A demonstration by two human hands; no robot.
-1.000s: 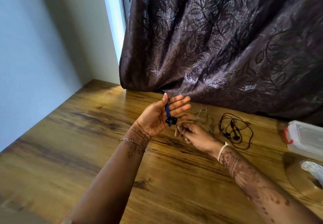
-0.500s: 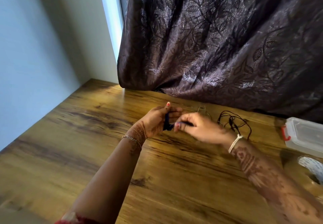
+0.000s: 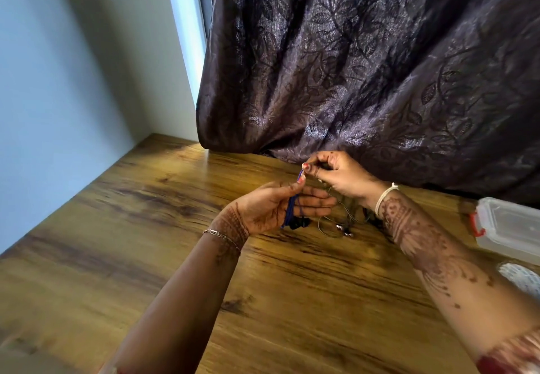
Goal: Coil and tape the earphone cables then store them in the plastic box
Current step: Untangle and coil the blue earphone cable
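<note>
A blue earphone cable (image 3: 290,213) runs in loops across the upturned palm of my left hand (image 3: 271,210). The thumb pins the cable against the index finger, and the black earbuds (image 3: 298,223) hang at the palm's lower edge. My right hand (image 3: 339,173) is raised just beyond it near the curtain and pinches the cable's free strand above the left thumb. A thin grey earphone cable (image 3: 336,226) lies loose on the wooden table (image 3: 146,227) under my hands. A clear plastic box (image 3: 514,224) with a red latch stands at the right edge.
A dark patterned curtain (image 3: 365,67) hangs over the table's back edge right behind my hands. A white tape roll (image 3: 523,280) lies in front of the box at the right edge. Another dark cable is mostly hidden behind my right forearm. A wall borders the left.
My right hand has lifted up and back toward the curtain, drawing the blue strand over my left fingers. My left hand has turned palm up with its fingers straightened.
</note>
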